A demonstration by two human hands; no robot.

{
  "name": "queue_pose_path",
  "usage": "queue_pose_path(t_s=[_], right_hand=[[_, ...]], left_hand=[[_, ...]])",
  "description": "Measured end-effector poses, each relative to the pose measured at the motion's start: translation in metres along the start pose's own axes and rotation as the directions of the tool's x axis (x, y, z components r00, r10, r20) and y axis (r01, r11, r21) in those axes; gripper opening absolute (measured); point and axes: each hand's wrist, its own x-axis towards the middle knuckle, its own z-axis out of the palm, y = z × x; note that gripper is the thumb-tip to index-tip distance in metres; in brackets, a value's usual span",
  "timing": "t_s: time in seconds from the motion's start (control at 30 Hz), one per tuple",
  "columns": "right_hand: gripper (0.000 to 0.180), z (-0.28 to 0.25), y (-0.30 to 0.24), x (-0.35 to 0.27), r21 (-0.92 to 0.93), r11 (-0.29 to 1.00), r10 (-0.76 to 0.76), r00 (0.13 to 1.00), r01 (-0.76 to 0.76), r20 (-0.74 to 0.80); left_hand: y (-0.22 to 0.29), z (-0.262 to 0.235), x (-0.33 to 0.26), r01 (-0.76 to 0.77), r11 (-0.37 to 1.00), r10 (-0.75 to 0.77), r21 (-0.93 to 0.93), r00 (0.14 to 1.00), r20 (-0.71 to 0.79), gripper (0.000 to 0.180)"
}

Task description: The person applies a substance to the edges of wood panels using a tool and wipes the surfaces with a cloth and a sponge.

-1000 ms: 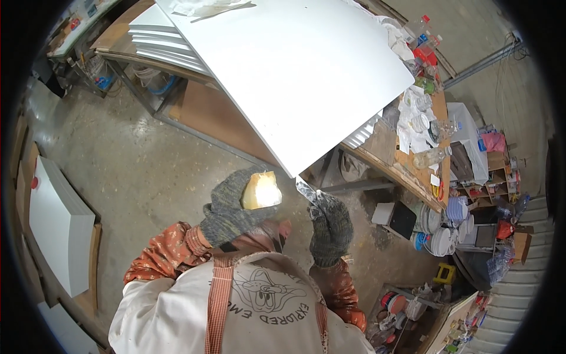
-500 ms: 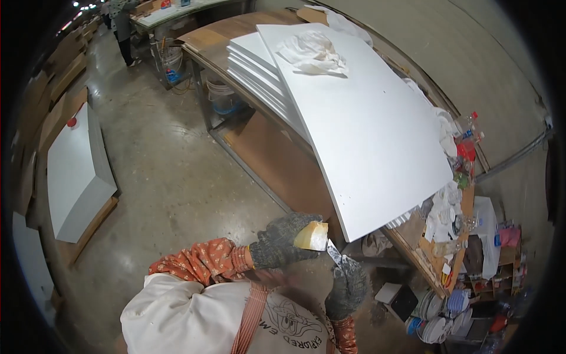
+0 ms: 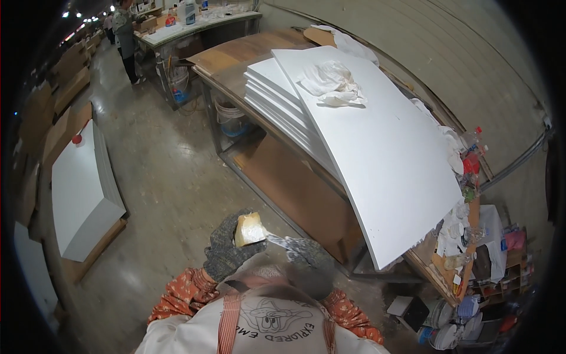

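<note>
Low in the middle, my left hand [image 3: 227, 251], in a dark grey knit glove, is closed around a small yellowish slab [image 3: 250, 229]. White paste covers part of the slab's face. To its right, my gloved right hand [image 3: 311, 259] is closed on a putty knife [image 3: 276, 238], its narrow blade smeared with white. The blade's tip points left and reaches the slab's right edge; whether it touches is hard to tell. The right glove is slightly blurred and also carries white smears. Beyond my hands, a large white panel [image 3: 383, 177] lies skewed on a stack of white panels [image 3: 283, 112].
A crumpled white cloth [image 3: 333, 84] rests on the top panel. The panels lie on a metal-framed workbench [image 3: 236, 59]; bottles [image 3: 473, 141] and rags crowd its right side. Tubs [image 3: 445, 336] stand lower right. Another panel stack [image 3: 82, 189] is at left. A person [image 3: 124, 41] stands far left.
Both hands have moved left, the slab and the putty knife with them. The right hand has risen, and its blade lies more level. The workbench and panels appear lower in the view.
</note>
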Motion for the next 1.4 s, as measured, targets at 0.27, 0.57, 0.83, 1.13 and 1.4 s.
queue_pose_path(t_s=[0.27, 0.57, 0.83, 1.13, 1.4], right_hand=[[0.016, 0.074, 0.036, 0.074, 0.177, 0.980, -0.058, 0.976, 0.096, -0.208], [0.026, 0.130, 0.083, 0.205, 0.449, 0.888, 0.164, 0.980, -0.098, -0.111], [0.024, 0.172, 0.113, 0.324, 0.598, 0.752, 0.266, 0.958, -0.277, 0.109], [0.023, 0.188, 0.135, 0.444, 0.335, 0.793, 0.528, 0.848, -0.508, 0.035], [0.022, 0.198, 0.173, 0.494, -0.210, 0.764, 0.465, 0.746, -0.610, -0.477]], left_hand=[[-0.030, -0.048, 0.048, 0.115, 0.986, -0.132, -0.124, 0.982, -0.137, 0.069], [-0.037, -0.107, 0.200, 0.009, 0.998, -0.008, 0.060, 1.000, -0.022, 0.071], [-0.058, -0.163, 0.303, 0.036, 0.999, -0.037, -0.006, 0.994, -0.099, 0.071], [-0.117, -0.217, 0.435, 0.076, 0.995, -0.073, -0.061, 0.996, 0.043, 0.061], [-0.138, -0.245, 0.579, 0.025, 0.988, 0.044, -0.153, 0.901, 0.432, 0.071]])
